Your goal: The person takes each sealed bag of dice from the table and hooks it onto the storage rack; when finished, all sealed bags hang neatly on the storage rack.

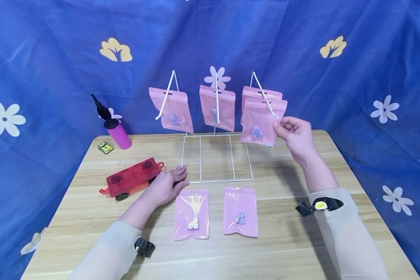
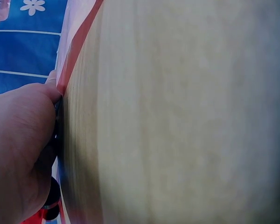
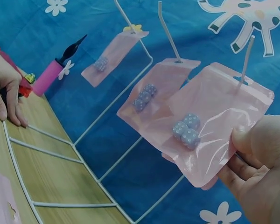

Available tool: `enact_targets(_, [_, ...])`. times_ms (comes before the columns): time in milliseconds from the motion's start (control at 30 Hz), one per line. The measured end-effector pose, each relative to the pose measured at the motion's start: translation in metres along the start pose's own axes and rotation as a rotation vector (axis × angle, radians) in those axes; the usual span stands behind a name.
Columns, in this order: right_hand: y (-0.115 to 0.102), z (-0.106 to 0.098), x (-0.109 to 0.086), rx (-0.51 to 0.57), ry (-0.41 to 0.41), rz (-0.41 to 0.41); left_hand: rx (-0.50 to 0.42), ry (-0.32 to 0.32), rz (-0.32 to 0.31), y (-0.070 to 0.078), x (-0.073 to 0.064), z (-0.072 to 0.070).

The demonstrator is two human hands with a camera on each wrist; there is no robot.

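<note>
In the head view my right hand (image 1: 295, 136) pinches the lower right edge of a pink zip bag (image 1: 266, 130) of bluish dotted dice (image 3: 190, 139). The bag hangs by its slot near the tip of the right hook on a white wire rack (image 1: 200, 159), in front of another pink bag (image 1: 250, 92). My left hand (image 1: 166, 184) lies on the table, fingertips at the front left corner of the rack's base. More pink bags hang on the middle hook (image 1: 216, 77) and left hook (image 1: 166, 93). In the left wrist view, a bag edge (image 2: 79, 44) overlaps that hand's fingers.
Two pink bags lie before the rack: one holding a white piece (image 1: 193, 223), one holding dice (image 1: 242, 219). Left of the rack are a red toy trailer (image 1: 131, 177), a magenta pump (image 1: 120, 137) and a small yellow-green toy car (image 1: 105, 147). A blue curtain (image 1: 283, 39) hangs behind the table.
</note>
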State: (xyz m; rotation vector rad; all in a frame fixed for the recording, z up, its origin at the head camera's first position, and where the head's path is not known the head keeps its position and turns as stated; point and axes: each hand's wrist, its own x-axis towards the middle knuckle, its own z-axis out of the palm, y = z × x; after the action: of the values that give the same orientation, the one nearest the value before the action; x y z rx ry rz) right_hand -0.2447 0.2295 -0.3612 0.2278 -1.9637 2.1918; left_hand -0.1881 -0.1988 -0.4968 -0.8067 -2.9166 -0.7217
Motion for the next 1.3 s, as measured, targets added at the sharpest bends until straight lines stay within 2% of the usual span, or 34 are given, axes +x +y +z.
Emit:
enact_targets(200, [0.004, -0.008, 0.0, 0.011, 0.026, -0.008, -0.006, 0.007, -0.003, 0.0, 0.0, 0.001])
enact_targets(367, [0.005, -0.016, -0.004, 0.033, 0.01, -0.037, -0.012, 0.001, -0.004, -0.001, 0.001, 0.001])
enact_targets(500, [0.004, -0.022, -0.01, 0.04, 0.005, -0.028, -0.017, 0.0, -0.006, -0.001, 0.001, 0.001])
enact_targets(767, [0.006, -0.035, -0.03, -0.143, 0.004, 0.017, -0.01, 0.002, -0.022, 0.001, 0.0, 0.0])
enact_targets(967, [0.015, -0.044, -0.053, -0.232, -0.081, 0.082, -0.013, -0.011, -0.033, 0.0, 0.001, 0.001])
enact_targets(1133, [0.027, -0.048, -0.075, -0.337, -0.171, 0.151, -0.016, -0.004, -0.009, 0.0, 0.0, 0.001])
enact_targets(1300, [0.04, -0.049, -0.095, -0.363, -0.238, 0.207, -0.019, 0.012, 0.004, 0.0, 0.0, 0.0])
